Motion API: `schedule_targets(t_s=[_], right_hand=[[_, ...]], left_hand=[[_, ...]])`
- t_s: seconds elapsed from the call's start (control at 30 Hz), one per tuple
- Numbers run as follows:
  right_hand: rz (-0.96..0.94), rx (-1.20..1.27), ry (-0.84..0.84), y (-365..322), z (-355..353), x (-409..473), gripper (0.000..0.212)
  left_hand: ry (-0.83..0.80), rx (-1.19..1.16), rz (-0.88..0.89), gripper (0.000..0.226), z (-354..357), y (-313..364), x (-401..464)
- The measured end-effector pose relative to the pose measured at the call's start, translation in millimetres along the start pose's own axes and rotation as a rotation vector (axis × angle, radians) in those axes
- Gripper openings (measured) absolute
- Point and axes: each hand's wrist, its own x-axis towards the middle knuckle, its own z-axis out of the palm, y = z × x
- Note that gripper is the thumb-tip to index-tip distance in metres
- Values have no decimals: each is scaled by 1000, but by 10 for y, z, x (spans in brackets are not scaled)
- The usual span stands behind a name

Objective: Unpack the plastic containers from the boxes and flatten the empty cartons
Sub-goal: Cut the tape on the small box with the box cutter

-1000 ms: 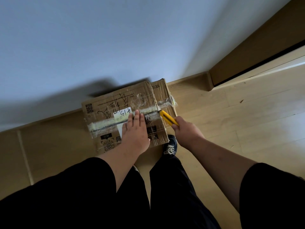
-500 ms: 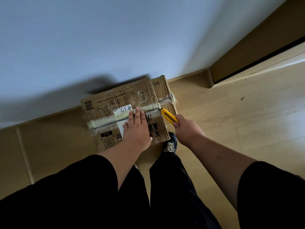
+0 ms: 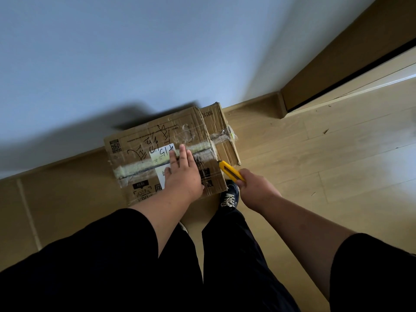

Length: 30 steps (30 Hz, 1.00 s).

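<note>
I see a worn cardboard box (image 3: 162, 140) on the floor (image 3: 315, 158) against the wall, taped seam, scrawled marker, white label, my left hand (image 3: 182, 176) flat on top, right hand (image 3: 256, 188) gripping a yellow utility knife (image 3: 229, 171) at its right edge.

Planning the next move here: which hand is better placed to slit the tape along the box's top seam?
The right hand: it already grips the yellow cutter at the box's right edge. The left hand lies flat on top, steadying it.
</note>
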Motion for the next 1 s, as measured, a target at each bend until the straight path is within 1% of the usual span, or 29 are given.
schedule_targets(t_s=[0.17, 0.27, 0.37, 0.5, 0.7, 0.9, 1.0], right_hand=[[-13, 4, 9, -17, 26, 1, 13], [-25, -1, 57, 34, 42, -36, 15], [-50, -11, 123, 69, 54, -98, 15], [-113, -60, 112, -38, 59, -131, 15], [-227, -176, 80, -505, 158, -80, 27], [-333, -332, 41, -1119, 464, -9, 34], [-377, -391, 24, -1425, 682, 16, 37]], left_hand=[[34, -2, 22, 111, -6, -58, -10], [96, -11, 55, 110, 13, -136, -35], [167, -2, 96, 102, 80, -295, -88], [208, -15, 103, 95, 220, -582, -186], [210, -87, -8, 94, 403, -1142, -344], [205, -283, -94, 92, 530, -1748, -408], [167, -393, -117, 89, 633, -2015, -389]])
